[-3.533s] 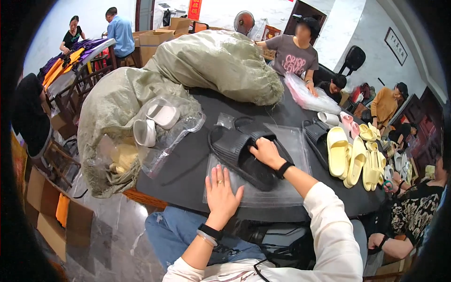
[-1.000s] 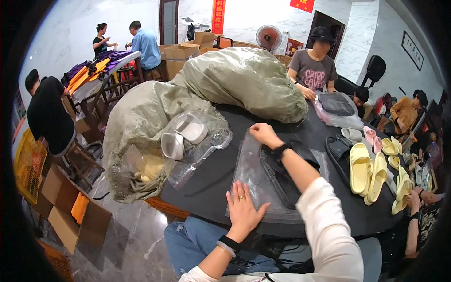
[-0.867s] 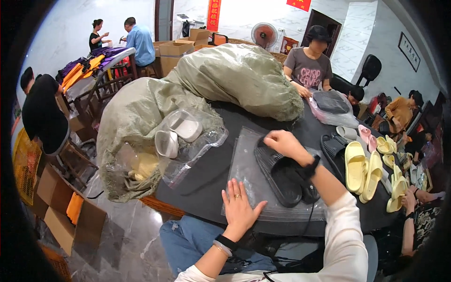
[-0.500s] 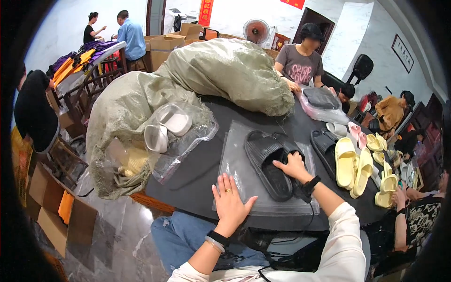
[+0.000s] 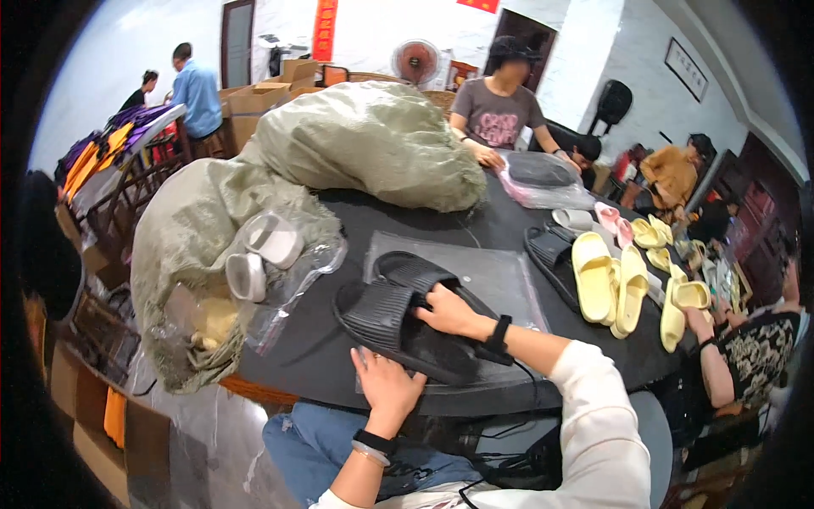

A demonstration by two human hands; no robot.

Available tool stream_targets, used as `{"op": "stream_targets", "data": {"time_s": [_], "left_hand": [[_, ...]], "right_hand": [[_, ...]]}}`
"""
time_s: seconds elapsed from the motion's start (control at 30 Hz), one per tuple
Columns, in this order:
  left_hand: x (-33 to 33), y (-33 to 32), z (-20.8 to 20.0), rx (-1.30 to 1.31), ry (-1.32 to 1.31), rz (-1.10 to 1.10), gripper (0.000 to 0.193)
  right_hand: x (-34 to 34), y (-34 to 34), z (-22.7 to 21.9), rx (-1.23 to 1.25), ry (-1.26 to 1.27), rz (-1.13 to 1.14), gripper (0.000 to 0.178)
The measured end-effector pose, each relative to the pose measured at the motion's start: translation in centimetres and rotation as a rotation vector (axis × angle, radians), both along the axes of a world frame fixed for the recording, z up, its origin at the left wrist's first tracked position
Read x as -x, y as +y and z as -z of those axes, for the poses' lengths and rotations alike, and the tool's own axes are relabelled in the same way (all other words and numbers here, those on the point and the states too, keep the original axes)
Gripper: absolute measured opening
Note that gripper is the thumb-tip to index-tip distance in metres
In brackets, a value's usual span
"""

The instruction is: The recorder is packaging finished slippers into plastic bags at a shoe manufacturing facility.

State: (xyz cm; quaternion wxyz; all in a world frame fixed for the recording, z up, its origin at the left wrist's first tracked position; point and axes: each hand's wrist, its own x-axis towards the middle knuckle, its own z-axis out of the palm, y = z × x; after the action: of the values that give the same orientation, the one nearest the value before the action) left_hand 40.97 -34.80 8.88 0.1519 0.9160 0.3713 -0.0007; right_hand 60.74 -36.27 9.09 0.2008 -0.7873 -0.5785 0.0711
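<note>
A pair of black ribbed slide slippers (image 5: 373, 318) is raised at a tilt over a clear plastic bag (image 5: 504, 276) on the dark table (image 5: 360, 212). My right hand (image 5: 454, 311) grips the pair, its fingers hooked at the strap between the two slippers. Just below the nearer slipper's edge lies my left hand (image 5: 388, 386), open, with its fingers spread over the table and the bag's near left corner. Whether its fingertips touch the slipper is hidden.
Woven sacks (image 5: 373, 144) fill the table's far left; white slippers (image 5: 275, 240) in clear plastic lie against one. Yellow slippers (image 5: 629, 293) and another black slipper (image 5: 555, 259) stand at right. Across the table, a person (image 5: 500, 110) handles a bagged dark item (image 5: 538, 170).
My right hand has lifted the black slippers off the bag and moved them left, tilting them. My left hand has come nearer the table edge. The view has shifted slightly.
</note>
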Motion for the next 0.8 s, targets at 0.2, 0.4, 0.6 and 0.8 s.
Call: {"op": "stream_targets", "data": {"time_s": [0.2,0.4,0.6,0.8], "left_hand": [[-0.4,-0.5,3.0,-0.201,-0.374,-0.069,0.102],[-0.2,-0.8,2.9,-0.185,-0.390,-0.067,0.100],[-1.2,-1.1,1.9,-0.169,-0.265,-0.064,0.101],[-0.6,-0.4,2.5,-0.203,-0.188,-0.092,0.100]], "right_hand": [[-6.0,2.5,-0.6,0.067,0.003,0.335,0.045],[-12.6,-1.1,-0.2,0.077,0.017,0.682,0.046],[-15.9,-8.5,-1.4,0.101,-0.123,0.750,0.044],[-15.2,-12.5,-7.4,-0.146,-0.402,0.707,0.032]]}}
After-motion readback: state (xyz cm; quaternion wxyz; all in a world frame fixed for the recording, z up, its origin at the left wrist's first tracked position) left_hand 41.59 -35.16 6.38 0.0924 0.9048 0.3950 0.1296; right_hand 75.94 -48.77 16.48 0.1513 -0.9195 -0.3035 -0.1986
